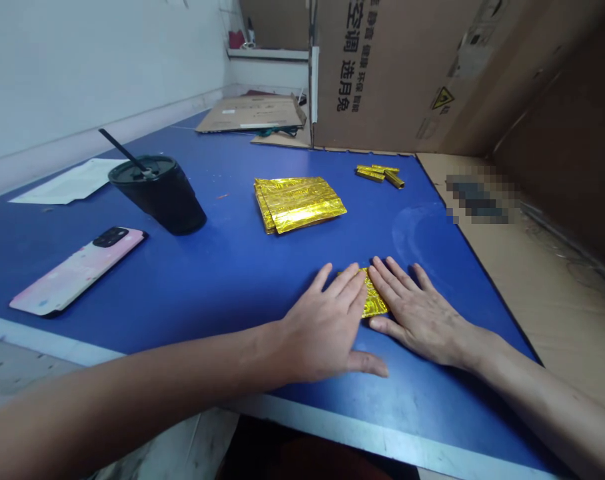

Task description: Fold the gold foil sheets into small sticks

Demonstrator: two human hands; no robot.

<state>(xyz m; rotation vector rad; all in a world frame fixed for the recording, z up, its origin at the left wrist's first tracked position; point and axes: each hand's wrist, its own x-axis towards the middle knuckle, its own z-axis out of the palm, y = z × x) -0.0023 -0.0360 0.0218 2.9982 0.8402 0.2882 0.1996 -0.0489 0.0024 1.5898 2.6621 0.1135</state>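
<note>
A sheet of gold foil paper [374, 300] lies flat on the blue table, partly covered by both hands. My left hand [327, 327] rests over its left part with the fingers stretched out and the thumb apart. Flat on the right edge of the sheet is my right hand [412, 310], its fingers spread. Beyond the hands sits a stack of gold foil sheets [302, 203]. Several narrow folded gold foil strips [380, 173] lie loosely together farther back on the right.
On the blue table [222, 280] stand a black cup with a straw [165, 193] and, nearer, a phone in a pink case [77, 270]. White paper [72, 181] lies by the wall. Flattened cardboard [252, 112] is at the back; a large cardboard panel [392, 73] borders the right.
</note>
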